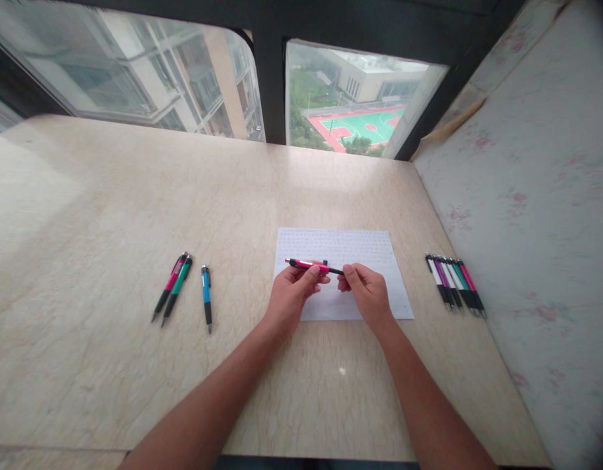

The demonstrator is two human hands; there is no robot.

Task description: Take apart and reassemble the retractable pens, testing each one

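Observation:
A pink and black pen point(302, 264) is held level between my two hands, above a sheet of paper point(355, 307) covered with rows of writing. My left hand point(294, 290) pinches the pen's pink barrel between thumb and fingers. At the dark grip end, my right hand point(367, 287) closes thumb and fingers round the tip, so the point itself is hidden. The upper end of the pen sticks out to the left, past my left fingers.
On the left of the stone counter point(135, 196) lie a pink pen point(172, 281), a green pen point(178, 287) and a blue pen point(206, 294). A row of several pens point(453, 284) lies at the right, near the papered wall point(536, 228). Windows point(350, 98) border the back.

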